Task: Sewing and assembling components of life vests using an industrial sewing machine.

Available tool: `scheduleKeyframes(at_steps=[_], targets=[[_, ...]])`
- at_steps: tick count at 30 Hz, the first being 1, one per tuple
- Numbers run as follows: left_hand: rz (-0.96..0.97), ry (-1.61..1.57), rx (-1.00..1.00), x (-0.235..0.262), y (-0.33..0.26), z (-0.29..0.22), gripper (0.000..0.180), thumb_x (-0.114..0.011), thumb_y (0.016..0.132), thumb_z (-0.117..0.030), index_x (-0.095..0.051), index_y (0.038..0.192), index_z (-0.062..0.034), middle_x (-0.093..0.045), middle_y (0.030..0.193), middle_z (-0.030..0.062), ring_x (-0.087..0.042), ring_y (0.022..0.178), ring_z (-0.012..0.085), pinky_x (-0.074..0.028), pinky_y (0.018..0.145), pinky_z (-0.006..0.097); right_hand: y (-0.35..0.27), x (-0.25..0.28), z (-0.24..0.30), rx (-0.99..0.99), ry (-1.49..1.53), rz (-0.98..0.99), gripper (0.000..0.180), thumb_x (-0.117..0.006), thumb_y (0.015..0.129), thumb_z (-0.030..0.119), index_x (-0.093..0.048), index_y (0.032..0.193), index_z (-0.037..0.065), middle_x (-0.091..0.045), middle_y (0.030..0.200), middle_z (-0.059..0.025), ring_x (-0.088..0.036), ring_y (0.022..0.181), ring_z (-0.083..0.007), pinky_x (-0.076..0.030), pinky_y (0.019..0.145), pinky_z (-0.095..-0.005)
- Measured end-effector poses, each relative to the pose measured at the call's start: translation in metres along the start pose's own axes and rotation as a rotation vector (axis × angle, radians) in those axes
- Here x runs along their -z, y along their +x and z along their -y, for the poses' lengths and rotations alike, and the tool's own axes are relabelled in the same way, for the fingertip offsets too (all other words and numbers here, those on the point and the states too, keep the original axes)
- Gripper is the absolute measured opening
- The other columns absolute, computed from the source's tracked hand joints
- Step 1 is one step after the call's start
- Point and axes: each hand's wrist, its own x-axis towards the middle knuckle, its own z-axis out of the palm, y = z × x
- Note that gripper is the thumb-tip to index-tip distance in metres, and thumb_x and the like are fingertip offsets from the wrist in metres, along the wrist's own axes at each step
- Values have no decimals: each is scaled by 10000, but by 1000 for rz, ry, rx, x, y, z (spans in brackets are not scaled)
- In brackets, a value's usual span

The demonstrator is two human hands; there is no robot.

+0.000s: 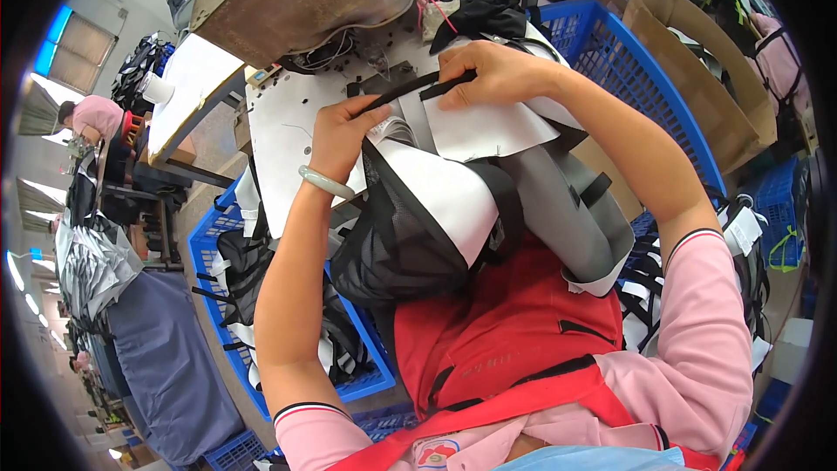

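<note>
Between my two hands a black strap [408, 89] is stretched along the upper edge of a sewn fabric piece. My left hand [338, 141], with a pale bangle on its wrist, pinches the strap's left part. At the other end my right hand [504, 74] grips the strap and fabric edge between thumb and fingers. The piece hangs toward my lap, with a white panel [445, 196], black mesh [392, 249] and a grey panel [562, 205]. Its underside is hidden.
A worn brown machine housing [305, 0] rises over the white worktable [283, 157], where small black bits lie. Blue baskets [370, 384] with fabric pieces stand on both sides. A cardboard box [741, 113] is at right. Another person [98, 113] works far left.
</note>
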Motion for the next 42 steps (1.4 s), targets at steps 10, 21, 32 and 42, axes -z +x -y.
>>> scheduleKeyframes(at_steps=[10,21,32,42], targets=[[0,-62,-12,5,15,0,232,-682,828,-71,-696,1026,49,-671,861,43,-573,746,90,-447,676,214,12,1,-8,40,6,-99,392,-705,805,291,-648,948,-69,-558,931,-104,-553,924,-231,-419,837,-337],[-34,-38,-15,9,20,3,285,-715,806,-84,-682,1046,66,-678,890,61,-585,762,101,-455,704,217,17,4,-11,62,1,-90,381,-690,832,279,-633,948,-79,-572,913,-96,-561,895,-211,-428,834,-318],[-187,-92,21,42,9,3,339,-679,828,-103,-647,1112,80,-679,960,78,-592,861,130,-445,792,233,1,16,-26,-47,-86,-259,413,-692,813,291,-625,986,-77,-578,949,-127,-568,902,-229,-434,820,-328],[266,-95,130,-14,-141,62,274,-665,793,-5,-664,1060,56,-671,967,58,-602,861,134,-484,805,261,-160,-24,-10,149,-62,-597,246,-725,804,216,-633,832,-10,-580,857,-119,-579,830,-279,-450,752,-360]])
